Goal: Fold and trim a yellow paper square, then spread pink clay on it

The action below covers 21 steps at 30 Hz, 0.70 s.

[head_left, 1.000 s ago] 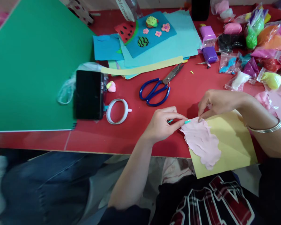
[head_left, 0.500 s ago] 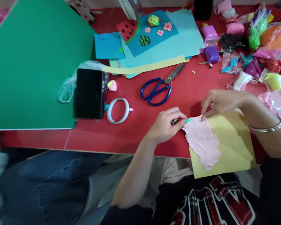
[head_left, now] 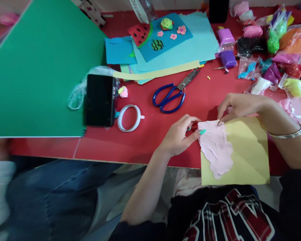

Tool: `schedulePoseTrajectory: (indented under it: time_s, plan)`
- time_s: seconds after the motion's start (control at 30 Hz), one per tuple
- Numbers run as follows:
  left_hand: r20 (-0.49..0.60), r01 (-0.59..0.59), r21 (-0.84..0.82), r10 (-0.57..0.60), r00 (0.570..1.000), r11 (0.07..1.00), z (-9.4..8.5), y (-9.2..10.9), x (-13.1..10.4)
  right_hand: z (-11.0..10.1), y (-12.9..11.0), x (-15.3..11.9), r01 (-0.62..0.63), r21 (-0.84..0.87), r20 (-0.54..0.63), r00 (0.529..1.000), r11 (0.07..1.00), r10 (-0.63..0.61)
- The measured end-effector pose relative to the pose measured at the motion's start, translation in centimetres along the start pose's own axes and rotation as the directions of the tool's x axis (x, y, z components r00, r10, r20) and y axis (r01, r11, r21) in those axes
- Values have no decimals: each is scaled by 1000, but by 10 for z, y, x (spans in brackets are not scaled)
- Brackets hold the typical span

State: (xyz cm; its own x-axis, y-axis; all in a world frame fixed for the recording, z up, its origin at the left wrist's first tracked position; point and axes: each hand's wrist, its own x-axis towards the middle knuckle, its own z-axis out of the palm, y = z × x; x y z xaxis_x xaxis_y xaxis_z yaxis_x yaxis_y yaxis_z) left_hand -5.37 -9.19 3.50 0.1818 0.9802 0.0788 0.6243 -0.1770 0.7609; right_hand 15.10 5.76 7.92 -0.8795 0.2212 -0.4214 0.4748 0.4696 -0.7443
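Observation:
A yellow sheet (head_left: 251,154) lies at the table's front edge and overhangs it. Pale pink clay (head_left: 215,144) is spread thinly over its left part, with a ragged lower border. My left hand (head_left: 179,135) pinches the sheet's upper left corner, its thumb on top of the clay and the other fingers at the edge. At the clay's top edge, my right hand (head_left: 237,107) has thumb and forefinger closed together on the clay and the sheet. A silver bangle (head_left: 288,134) circles my right wrist.
Blue-handled scissors (head_left: 175,93), a white tape ring (head_left: 129,118) and a black device (head_left: 100,100) lie to the left. Behind are blue sheets (head_left: 200,36) with clay shapes. Bagged clay (head_left: 273,63) fills the back right. A green board (head_left: 47,77) and a seated person (head_left: 52,197) are at left.
The yellow sheet has turned slightly and sits straighter. My left thumb has moved from the corner onto the clay's left edge. The whole view has shifted a little.

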Motion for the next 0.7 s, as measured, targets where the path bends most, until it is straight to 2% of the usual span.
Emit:
schedulePoseTrajectory:
  time_s: [0.13, 0.33, 0.5, 0.57, 0.7]
  plan:
    - [58, -73, 36, 71, 996, 997, 2, 4, 0, -2, 0, -2, 13, 12, 4, 1000, 1000, -13]
    - [-38, -96, 16, 97, 995, 995, -2, -3, -8, -3, 4, -1, 3, -13, 45, 999, 1000, -3]
    - [-103, -6, -9, 5, 995, 1000, -3, -6, -13, -6, 14, -2, -34, 11, 41, 999, 999, 34]
    - [-90, 5, 5, -5, 996, 1000, -1, -4, -12, -6, 17, -2, -34, 37, 32, 999, 999, 33]
    - [-22, -53, 107, 56, 998, 993, 8, 3, -7, -5, 15, -1, -8, 32, 39, 999, 999, 7]
